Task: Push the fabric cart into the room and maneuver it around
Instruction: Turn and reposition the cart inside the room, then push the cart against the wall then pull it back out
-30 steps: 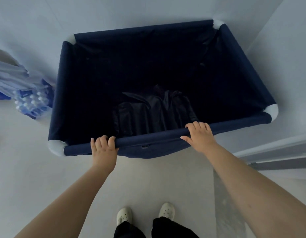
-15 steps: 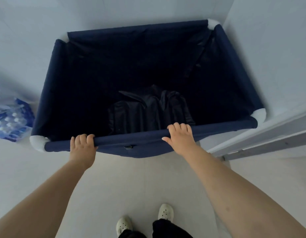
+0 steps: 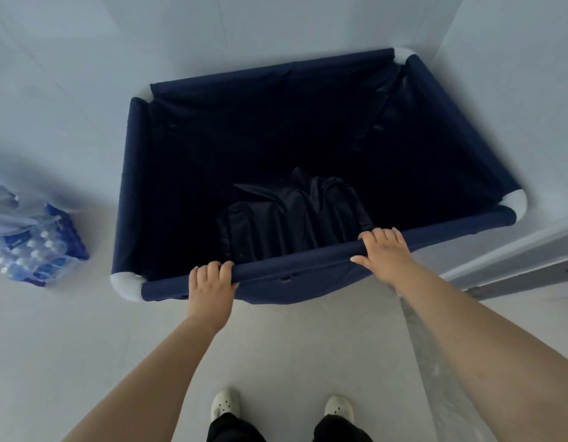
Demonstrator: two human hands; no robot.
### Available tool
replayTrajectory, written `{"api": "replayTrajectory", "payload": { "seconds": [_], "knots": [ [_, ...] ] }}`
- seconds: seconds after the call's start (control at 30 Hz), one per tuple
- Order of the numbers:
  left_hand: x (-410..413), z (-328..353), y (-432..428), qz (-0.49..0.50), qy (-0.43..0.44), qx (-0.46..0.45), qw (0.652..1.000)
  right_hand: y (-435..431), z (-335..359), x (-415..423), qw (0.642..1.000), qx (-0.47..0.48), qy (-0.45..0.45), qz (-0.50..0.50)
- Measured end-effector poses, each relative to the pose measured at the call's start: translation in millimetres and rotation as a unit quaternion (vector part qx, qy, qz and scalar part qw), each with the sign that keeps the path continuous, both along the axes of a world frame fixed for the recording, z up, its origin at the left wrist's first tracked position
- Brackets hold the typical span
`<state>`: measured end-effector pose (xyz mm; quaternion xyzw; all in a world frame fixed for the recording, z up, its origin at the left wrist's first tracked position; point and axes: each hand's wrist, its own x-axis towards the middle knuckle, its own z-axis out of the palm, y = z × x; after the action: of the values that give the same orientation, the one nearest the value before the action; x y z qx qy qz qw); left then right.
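Head view: left hand [image 3: 211, 287] and right hand [image 3: 386, 255] grip the fabric cart [image 3: 136, 186]'s near rail.

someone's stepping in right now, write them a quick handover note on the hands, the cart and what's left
Left hand: closed over the cart's near rail, left of centre.
Right hand: on the same rail, fingers curled over the top.
Fabric cart: navy, on the pale floor, its far right corner close to the wall. Dark folded fabric lies inside.
Water bottle pack: on the floor, left of the cart, apart from it.
Done: cart gripped, near a door threshold.
Left: steer it around, likely leftward, clear of the wall and bottles.
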<state>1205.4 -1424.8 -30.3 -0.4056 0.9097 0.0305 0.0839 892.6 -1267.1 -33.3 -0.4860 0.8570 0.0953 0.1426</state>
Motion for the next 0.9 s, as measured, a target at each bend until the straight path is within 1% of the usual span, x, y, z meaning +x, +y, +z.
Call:
{"api": "replayTrajectory", "payload": {
  "seconds": [0.13,0.23,0.3,0.47,0.6,0.77,0.9],
  "knots": [
    [31,0,-21,-0.055,0.002,0.012,0.998,-18,1,36,0.996,0.048,0.007,-0.071],
    [60,3,-41,-0.087,0.006,-0.003,0.996,-30,2,66,0.994,0.066,0.007,-0.091],
    [80,2,-54,-0.096,0.012,-0.019,0.995,-38,1,89,0.994,0.057,0.003,-0.096],
    [135,3,-85,-0.085,0.003,-0.012,0.996,-62,1,152,0.994,0.043,-0.008,-0.099],
    [169,3,-105,-0.064,-0.02,-0.013,0.998,-85,1,189,0.995,0.03,-0.014,-0.089],
    [195,9,-120,-0.036,-0.057,-0.019,0.998,-109,1,214,0.997,0.005,-0.028,-0.065],
    [203,12,-124,-0.011,-0.048,-0.051,0.997,-126,-1,216,0.998,-0.02,-0.034,-0.041]
  ]
}}
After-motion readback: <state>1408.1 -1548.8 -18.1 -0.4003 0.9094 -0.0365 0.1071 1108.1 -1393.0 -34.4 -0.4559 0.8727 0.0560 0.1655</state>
